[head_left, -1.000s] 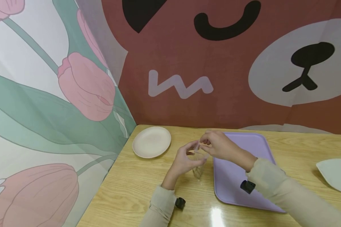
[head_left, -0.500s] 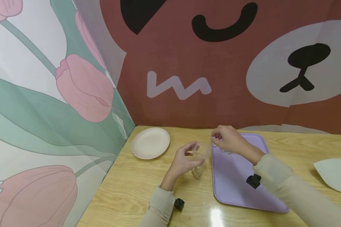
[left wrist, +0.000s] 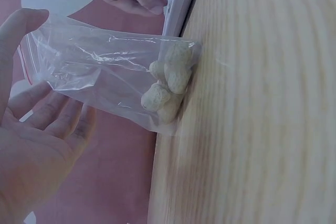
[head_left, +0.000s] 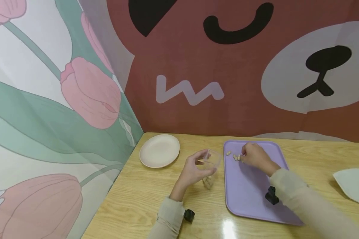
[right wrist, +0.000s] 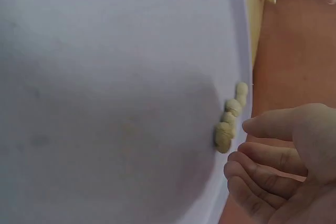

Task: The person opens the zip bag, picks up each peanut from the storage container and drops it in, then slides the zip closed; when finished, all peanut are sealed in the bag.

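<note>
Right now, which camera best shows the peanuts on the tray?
The right wrist view: peanuts appear large and unobstructed on the tray. Head: small, beside the right hand. Left wrist: the tray's side, none clearly on it.

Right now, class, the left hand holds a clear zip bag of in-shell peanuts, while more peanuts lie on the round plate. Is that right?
Not quite: the head view shows those other peanuts on the purple tray, not the round plate. The left hand does hold the clear zip bag of in-shell peanuts.
</note>
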`<state>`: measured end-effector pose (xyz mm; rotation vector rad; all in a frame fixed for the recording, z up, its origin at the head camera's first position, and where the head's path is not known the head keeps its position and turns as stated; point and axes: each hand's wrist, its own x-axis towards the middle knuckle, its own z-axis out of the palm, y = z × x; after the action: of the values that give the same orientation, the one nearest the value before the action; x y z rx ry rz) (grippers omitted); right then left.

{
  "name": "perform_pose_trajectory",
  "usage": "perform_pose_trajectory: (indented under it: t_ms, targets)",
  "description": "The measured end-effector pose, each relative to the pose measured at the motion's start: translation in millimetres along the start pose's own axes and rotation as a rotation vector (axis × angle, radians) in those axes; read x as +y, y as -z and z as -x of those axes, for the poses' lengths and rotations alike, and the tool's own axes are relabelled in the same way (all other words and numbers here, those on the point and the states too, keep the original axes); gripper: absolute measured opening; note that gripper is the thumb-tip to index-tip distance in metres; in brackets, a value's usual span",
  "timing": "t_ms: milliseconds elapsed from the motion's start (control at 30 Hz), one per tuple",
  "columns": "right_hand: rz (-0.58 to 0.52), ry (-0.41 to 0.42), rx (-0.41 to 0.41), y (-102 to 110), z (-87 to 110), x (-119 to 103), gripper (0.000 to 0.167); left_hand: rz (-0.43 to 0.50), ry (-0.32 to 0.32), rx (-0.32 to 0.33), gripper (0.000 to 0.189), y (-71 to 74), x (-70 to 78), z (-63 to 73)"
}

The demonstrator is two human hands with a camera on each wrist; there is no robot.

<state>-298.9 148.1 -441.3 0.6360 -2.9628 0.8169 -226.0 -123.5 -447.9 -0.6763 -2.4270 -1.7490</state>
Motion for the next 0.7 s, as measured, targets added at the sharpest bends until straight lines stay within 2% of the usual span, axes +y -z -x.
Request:
perform_pose_trajectory:
  t_ms: [167,233,433,567,700]
  targets:
    - [-0.019,-0.049,-0.001,-10.2,2.6,2.4,0.008,0.003,-0.007,0.001,0.069,-0.8,-1.6,-0.3]
    - [-0.012,-0.052,0.022,-12.6,3.2,2.4,0.005,0.001,-0.004,0.005,0.068,-0.8,-2.1,-0.5]
    - [0.014,-0.055,0.071,-17.7,4.0,2.9,0.010,-0.001,0.004,0.009,0.069,-0.9,-2.6,-0.8]
    - [0.019,-0.052,0.071,-19.2,3.8,3.4,0.014,0.007,0.002,0.003,0.069,-0.8,-1.7,-0.6]
    - [0.014,-0.052,0.071,-20.7,3.1,6.0,0.012,0.008,-0.004,-0.002,0.070,-0.2,-0.2,0.1]
